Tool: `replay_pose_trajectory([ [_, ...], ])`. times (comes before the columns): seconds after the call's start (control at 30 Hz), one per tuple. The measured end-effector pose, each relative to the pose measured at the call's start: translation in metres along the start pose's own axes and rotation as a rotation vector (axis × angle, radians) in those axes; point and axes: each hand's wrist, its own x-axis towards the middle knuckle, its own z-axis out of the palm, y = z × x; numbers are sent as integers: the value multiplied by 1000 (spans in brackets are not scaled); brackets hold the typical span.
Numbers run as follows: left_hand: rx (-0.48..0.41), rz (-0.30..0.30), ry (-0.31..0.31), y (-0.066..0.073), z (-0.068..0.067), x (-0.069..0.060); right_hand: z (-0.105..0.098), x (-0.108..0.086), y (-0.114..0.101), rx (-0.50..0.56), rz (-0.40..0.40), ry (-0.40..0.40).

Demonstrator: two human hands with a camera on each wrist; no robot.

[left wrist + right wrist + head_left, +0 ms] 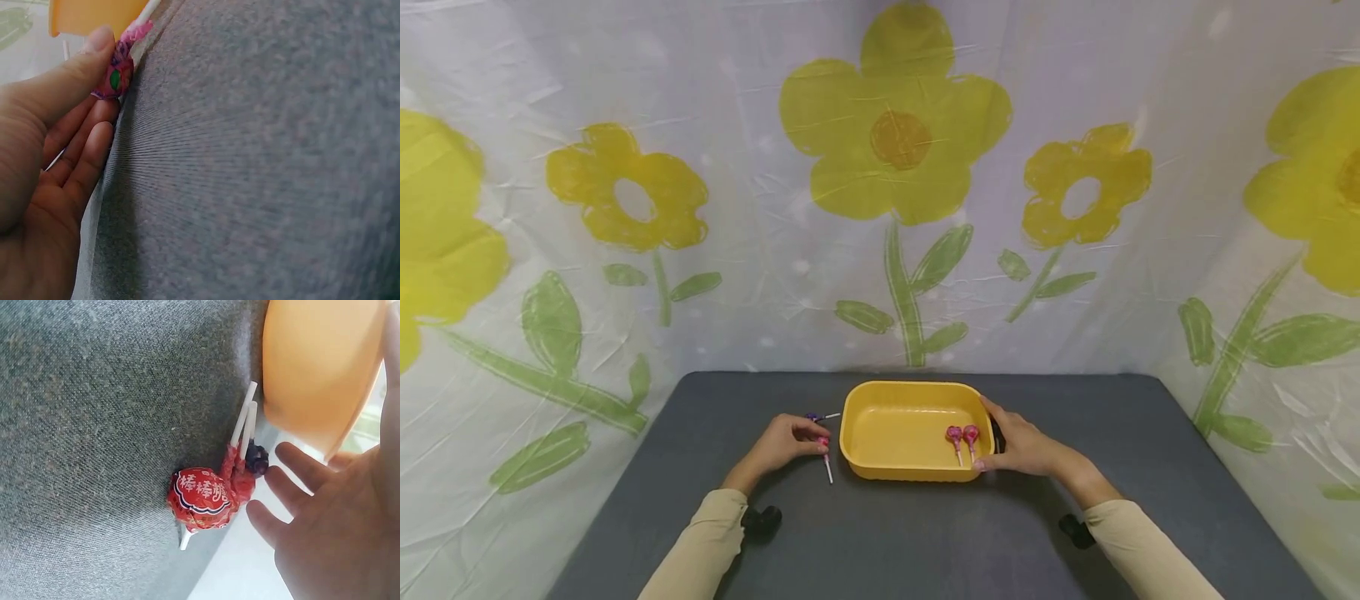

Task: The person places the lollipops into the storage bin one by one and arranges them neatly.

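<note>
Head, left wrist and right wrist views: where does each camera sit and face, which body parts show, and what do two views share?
Head: on the head, facing forward and down at the yellow tray; left hand, right hand and sleeves show.
Left wrist: on that wrist, facing the pinched lollipop; left hand only.
Right wrist: on that wrist, facing a red-wrapped lollipop beside the yellow tray; right hand only.
Shared: head and left wrist both show the pinched lollipop and yellow tray.
</note>
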Motion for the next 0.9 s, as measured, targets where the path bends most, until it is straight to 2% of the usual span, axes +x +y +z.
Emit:
replay_pose_trajectory([
  [0.23,-39,22,-13,1,-5,-2,1,0,1,-1,-1,5],
  [0.47,-166,41,-51,8,-12,0,1,0,2,6,-9,2],
  [0.9,-137,89,-43,39,-35,11,3,0,2,11,-2,0],
])
